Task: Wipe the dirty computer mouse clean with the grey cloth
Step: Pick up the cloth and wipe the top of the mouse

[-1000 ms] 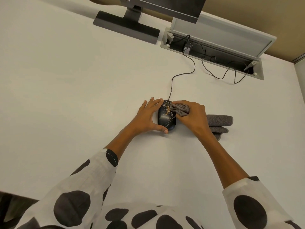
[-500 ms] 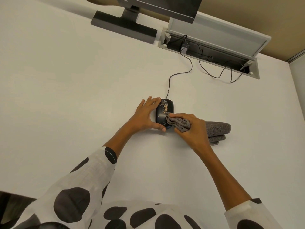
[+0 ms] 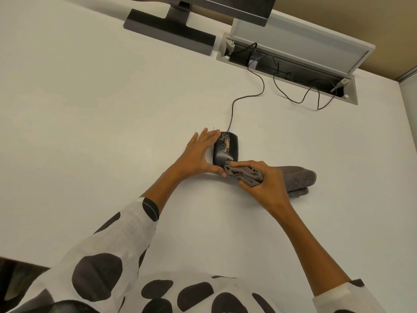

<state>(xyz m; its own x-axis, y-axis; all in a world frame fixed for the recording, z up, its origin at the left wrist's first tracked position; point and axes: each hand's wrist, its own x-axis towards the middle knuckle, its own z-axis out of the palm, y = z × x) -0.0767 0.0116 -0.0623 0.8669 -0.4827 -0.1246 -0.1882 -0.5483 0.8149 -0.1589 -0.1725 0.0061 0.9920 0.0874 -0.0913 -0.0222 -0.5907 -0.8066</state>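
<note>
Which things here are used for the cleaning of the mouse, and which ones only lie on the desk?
In the job: dirty computer mouse, held by the left hand; grey cloth, gripped by the right hand.
Lying about: monitor stand; open cable hatch; loose black cable beside it.

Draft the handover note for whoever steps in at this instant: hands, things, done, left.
Left hand holds the mouse between fingers and thumb on the desk.
Right hand grips the bunched grey cloth at the mouse's near end; its tail lies on the desk to the right.
Done: near end looks free of specks.
Left: orange specks on the far half.
</note>
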